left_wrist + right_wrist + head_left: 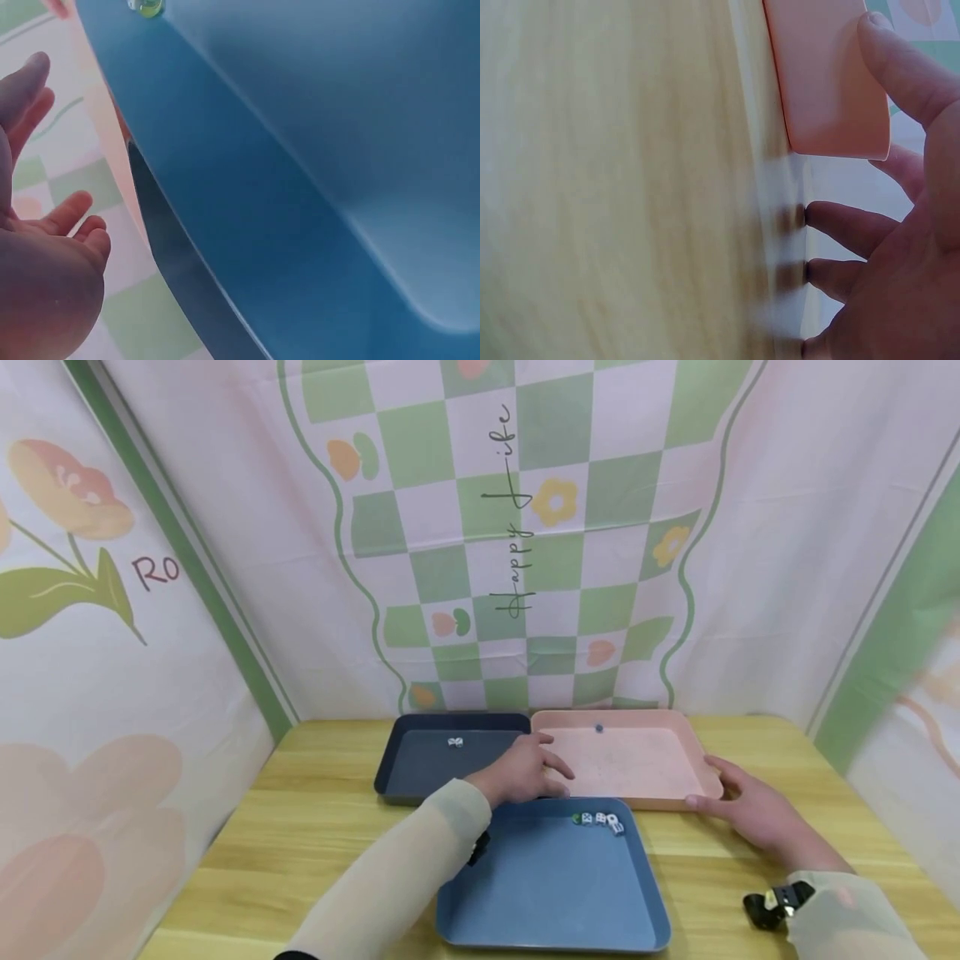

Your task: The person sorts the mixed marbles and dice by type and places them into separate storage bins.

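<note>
My left hand (pixel 522 768) hovers where the navy tray (pixel 386 764) and the pink tray (pixel 622 777) meet, fingers spread and nothing between them. In the left wrist view, that hand (pixel 52 277) appears beyond the wall of the blue tray (pixel 225 187). At the pink tray's near right corner my right hand (pixel 757 810) grips the rim, thumb on the front wall and a finger along the side. In the right wrist view, the other fingers reach down towards the table. A small dark blue die (pixel 598 727) lies at the pink tray's back.
Two white dice (pixel 455 742) sit together in the navy tray. Along the blue tray's far edge lie several white dice (pixel 601 818) and a green piece (pixel 577 818). The wooden table (pixel 300 852) backs onto a patterned curtain (pixel 495 527).
</note>
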A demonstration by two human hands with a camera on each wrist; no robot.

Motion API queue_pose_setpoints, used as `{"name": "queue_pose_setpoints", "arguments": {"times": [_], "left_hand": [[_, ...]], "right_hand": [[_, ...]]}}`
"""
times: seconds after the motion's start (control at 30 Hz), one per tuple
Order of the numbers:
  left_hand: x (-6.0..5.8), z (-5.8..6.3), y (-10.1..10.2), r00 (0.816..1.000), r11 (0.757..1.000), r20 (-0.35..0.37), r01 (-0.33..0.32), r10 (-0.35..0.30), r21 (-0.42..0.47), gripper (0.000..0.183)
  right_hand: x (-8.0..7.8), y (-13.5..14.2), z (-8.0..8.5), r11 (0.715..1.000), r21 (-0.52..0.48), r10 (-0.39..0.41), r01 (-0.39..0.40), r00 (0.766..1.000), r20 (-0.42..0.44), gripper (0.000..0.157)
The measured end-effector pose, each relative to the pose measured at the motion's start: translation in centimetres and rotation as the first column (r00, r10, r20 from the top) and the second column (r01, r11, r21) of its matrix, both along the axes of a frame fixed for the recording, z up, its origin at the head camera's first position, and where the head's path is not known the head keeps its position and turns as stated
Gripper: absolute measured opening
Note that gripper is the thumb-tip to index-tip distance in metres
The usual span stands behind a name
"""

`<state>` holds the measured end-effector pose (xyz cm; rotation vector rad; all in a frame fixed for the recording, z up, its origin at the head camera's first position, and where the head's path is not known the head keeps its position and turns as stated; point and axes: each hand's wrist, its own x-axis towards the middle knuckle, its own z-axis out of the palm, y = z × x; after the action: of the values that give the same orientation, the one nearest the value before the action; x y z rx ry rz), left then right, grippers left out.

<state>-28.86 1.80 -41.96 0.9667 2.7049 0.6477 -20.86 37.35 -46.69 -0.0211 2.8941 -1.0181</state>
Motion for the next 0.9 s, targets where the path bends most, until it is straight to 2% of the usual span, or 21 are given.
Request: {"name": "queue_pose_setpoints", "arguments": {"times": [0.13, 0.23, 0.4, 0.53, 0.6, 0.9], "left_hand": [[0.6, -0.4, 0.6, 0.997, 0.997, -0.050, 0.051, -0.054, -0.063, 0.014], [1.2, -0.6, 1.1, 0.985, 0.983, -0.118, 0.109, -0.127, -0.147, 0.011], [2.1, -0.8, 1.6, 0.945, 0.944, -0.237, 0.149, -0.223, -0.295, 0.010], [2.4, -1.2, 1.9, 0.916, 0.921, -0.298, 0.152, -0.267, -0.359, 0.013], [2.3, -1.4, 2.0, 0.912, 0.919, -0.307, 0.152, -0.273, -0.365, 0.014], [2.5, -2.1, 2.4, 0.916, 0.908, -0.296, 0.142, -0.272, -0.395, 0.014]], "right_hand": [[0.0, -0.1, 0.0, 1.000, 0.009, 0.004, -0.004, 1.000, -0.012, 0.102], [0.0, 0.0, 0.0, 1.000, 0.012, 0.004, -0.004, 1.000, -0.014, 0.102], [0.1, 0.0, 0.0, 1.000, 0.016, 0.002, -0.001, 1.000, -0.012, 0.102], [0.2, 0.0, 0.0, 1.000, 0.017, -0.002, 0.002, 1.000, -0.012, 0.102], [0.2, -0.1, 0.0, 1.000, 0.015, -0.002, 0.002, 1.000, -0.014, 0.102], [0.1, -0.1, 0.0, 1.000, -0.008, -0.011, 0.011, 1.000, 0.001, 0.105]]}}
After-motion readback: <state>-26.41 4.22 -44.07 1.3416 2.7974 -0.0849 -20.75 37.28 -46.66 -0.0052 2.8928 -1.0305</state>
